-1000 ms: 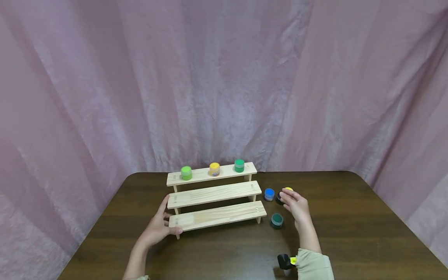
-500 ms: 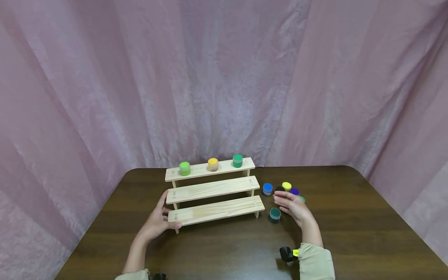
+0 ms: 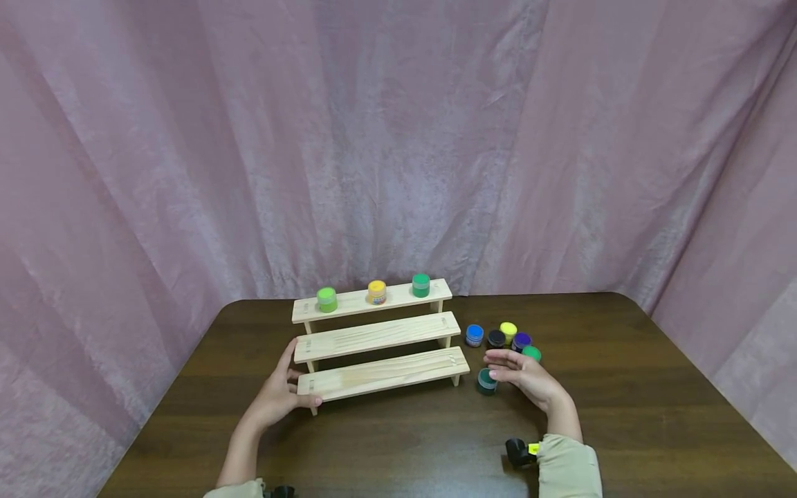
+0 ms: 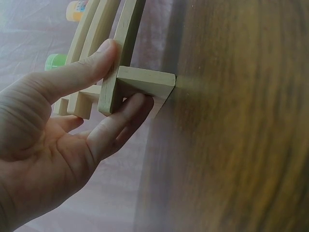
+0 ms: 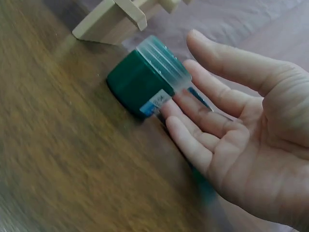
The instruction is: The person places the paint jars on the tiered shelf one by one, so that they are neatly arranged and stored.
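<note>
A three-tier wooden display rack stands left of centre in the head view. My left hand grips its left end; in the left wrist view the thumb lies on the lowest shelf board, with fingers beneath. My right hand is beside a dark green paint jar standing on the table. Its fingers reach along the jar's far side, and the thumb is held apart from the lid. Whether the fingertips touch the jar, I cannot tell. A light green jar, a yellow-orange jar and a green jar stand on the top shelf.
Behind my right hand cluster a blue jar, a black jar, a yellow jar, a purple jar and another green jar. A pink curtain hangs behind the brown table.
My right hand has moved from the black and yellow jars toward me, down to the dark green jar, uncovering the jars behind. My left hand keeps its hold on the rack.
</note>
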Demonstrator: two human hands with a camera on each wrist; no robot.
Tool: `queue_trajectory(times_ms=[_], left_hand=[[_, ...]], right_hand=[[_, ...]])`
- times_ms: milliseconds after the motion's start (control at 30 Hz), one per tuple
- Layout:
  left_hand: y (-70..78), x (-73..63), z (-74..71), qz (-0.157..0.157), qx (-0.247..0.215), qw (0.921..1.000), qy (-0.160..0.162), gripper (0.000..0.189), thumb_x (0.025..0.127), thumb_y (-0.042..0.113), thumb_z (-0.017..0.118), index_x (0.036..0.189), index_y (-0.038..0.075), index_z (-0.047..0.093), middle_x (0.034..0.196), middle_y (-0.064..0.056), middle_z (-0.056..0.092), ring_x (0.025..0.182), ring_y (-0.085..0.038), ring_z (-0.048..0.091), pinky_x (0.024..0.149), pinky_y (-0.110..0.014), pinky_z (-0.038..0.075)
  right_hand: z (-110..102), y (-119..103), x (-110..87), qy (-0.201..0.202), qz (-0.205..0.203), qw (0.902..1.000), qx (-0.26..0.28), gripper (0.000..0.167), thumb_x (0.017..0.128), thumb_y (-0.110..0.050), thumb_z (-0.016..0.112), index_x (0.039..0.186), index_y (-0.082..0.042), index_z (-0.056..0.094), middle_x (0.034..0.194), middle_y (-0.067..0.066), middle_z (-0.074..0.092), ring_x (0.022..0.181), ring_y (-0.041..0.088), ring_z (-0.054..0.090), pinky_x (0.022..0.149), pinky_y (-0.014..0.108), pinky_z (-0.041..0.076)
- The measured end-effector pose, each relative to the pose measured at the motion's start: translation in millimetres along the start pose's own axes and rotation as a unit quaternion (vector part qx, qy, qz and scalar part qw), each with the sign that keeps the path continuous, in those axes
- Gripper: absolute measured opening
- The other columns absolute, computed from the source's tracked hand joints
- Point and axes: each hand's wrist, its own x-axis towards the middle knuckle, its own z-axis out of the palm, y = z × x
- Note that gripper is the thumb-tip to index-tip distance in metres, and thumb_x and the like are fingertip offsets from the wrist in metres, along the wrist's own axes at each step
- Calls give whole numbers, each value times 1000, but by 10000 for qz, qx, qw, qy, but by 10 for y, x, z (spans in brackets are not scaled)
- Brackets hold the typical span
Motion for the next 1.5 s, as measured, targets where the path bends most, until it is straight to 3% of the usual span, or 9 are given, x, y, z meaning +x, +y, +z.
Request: queue_trajectory(times_ms=[133,367,433,667,800,1033,1300,1500], left_hand=[[-3,2,2,10,0,10000,-16,128,68,-3,84,157,14,-5,111,-30,55,86,-25,67,74,-34,51],[0,-3,1,-18,-19,10000,-50,128,69,-3,84,157,15,-7,113,-30,54,86,-26,68,74,-33,51],[-1,-4,1,-21,-27,10000,-53,128,69,-3,84,157,15,-7,112,-30,54,86,-26,68,74,-33,50],[-3,-12,-2,-21,-25,10000,-49,129,68,-3,84,157,15,-7,112,-30,55,86,-26,68,73,-31,50],[-3,-17,-6,-18,-17,10000,-39,129,68,-2,84,157,15,-7,112,-30,55,87,-27,68,74,-32,50],[-1,-10,-9,-52,-19,10000,-34,129,68,1,86,158,17,-5,112,-29,55,85,-25,68,74,-31,49],[14,-17,-12,-138,56,9999,-13,128,68,4,87,158,18,-3,113,-29,54,86,-25,67,76,-33,50],[32,-26,-4,-126,20,9999,-8,127,68,2,86,158,17,-4,112,-29,55,86,-25,67,75,-34,51]], right_hand=[[-36,53,-12,-265,-88,9996,42,64,93,-14,63,143,12,34,147,33,39,127,20,55,94,16,45],[-74,85,-13,-515,-96,9986,-49,67,91,-13,66,144,12,34,149,32,38,141,43,36,106,26,42],[-84,98,-18,-607,-143,9980,-59,68,90,-13,67,144,12,33,149,32,37,142,43,34,106,23,42],[-109,178,4,-1162,-373,9923,199,68,91,-6,64,146,12,27,149,27,41,120,-4,53,97,12,42],[-106,194,9,-1343,-512,9889,376,66,91,-2,62,145,14,27,147,20,48,115,-7,56,96,14,44],[-104,167,-8,-1209,-398,9917,188,62,92,-7,62,142,15,32,140,17,55,112,-5,57,94,16,46],[-105,160,-19,-825,-77,9965,76,56,92,-13,65,138,11,42,120,-9,64,109,-2,56,91,17,47],[-66,132,-9,-309,56,9994,131,57,91,-18,67,138,7,46,125,-3,60,119,12,51,91,19,48]])
